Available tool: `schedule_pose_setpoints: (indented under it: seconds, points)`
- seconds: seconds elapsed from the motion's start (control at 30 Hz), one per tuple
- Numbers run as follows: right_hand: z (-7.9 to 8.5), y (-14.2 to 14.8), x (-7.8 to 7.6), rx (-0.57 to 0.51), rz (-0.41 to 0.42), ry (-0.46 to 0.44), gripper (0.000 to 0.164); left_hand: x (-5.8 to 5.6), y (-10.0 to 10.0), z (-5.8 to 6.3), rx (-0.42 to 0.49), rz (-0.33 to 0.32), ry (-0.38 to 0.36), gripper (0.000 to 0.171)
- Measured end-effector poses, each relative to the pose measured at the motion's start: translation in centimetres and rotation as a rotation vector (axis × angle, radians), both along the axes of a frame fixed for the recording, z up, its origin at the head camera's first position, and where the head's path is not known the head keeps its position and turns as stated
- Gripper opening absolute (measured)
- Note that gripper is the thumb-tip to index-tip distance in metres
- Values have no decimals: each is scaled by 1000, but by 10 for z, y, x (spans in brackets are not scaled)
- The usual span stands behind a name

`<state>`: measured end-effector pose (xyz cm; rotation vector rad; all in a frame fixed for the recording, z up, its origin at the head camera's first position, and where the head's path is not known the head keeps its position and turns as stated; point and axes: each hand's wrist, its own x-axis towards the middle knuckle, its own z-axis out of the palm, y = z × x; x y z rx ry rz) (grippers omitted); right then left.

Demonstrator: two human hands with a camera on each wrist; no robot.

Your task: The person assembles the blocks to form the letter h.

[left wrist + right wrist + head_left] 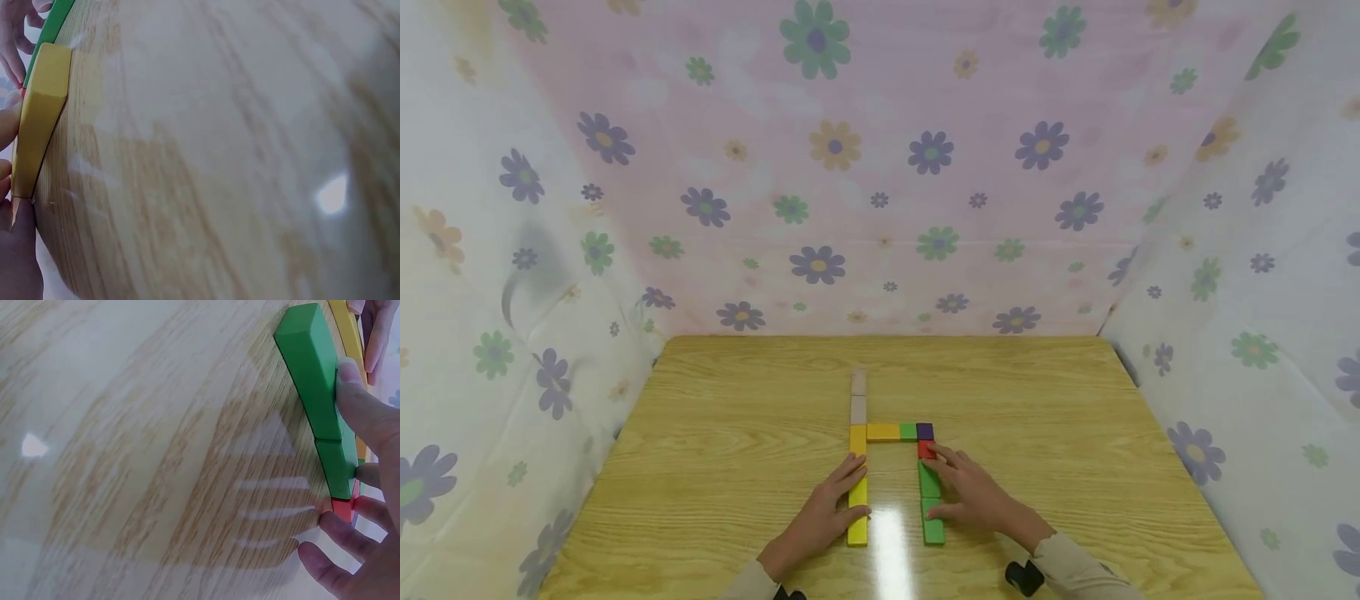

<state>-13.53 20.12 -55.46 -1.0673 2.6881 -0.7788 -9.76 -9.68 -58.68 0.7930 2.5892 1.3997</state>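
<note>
Wooden blocks form an h-like outline on the table. Its left column has beige blocks (858, 409) above yellow blocks (857, 533). My left hand (820, 517) lies over the yellow ones, fingers extended and thumb across the row. An orange block (883, 432), a small green block (908, 432) and a purple block (925, 431) make the crossbar. Below the purple one are a red block (926, 450) and green blocks (306, 369). My right hand (977, 496) touches these, its fingers near the red block and its thumb on the nearest green block.
The wood-grain table (737, 417) is glossy, with a bright reflection between the columns. Flower-print cloth (880, 167) stands behind it and along both sides. A black wrist device (1024, 577) sits by my right sleeve.
</note>
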Motion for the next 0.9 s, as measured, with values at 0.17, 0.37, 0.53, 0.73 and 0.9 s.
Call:
schedule_pose_setpoints:
  seconds: [0.17,0.37,0.53,0.73,0.9]
  points:
    - [-2,1,-5,10,6,20,77,-4,1,-1,1,7,-14,63]
    - [-3,6,-5,16,-17,-13,76,-7,5,-7,-11,-14,-16,64]
    - [-2,12,-5,23,-41,-23,74,-11,11,-9,4,-32,-4,64]
    - [1,10,-5,31,-72,-51,67,-9,11,-8,-1,-17,4,61]
    - [12,14,-8,-11,-96,-44,58,-8,1,-3,-10,49,125,54]
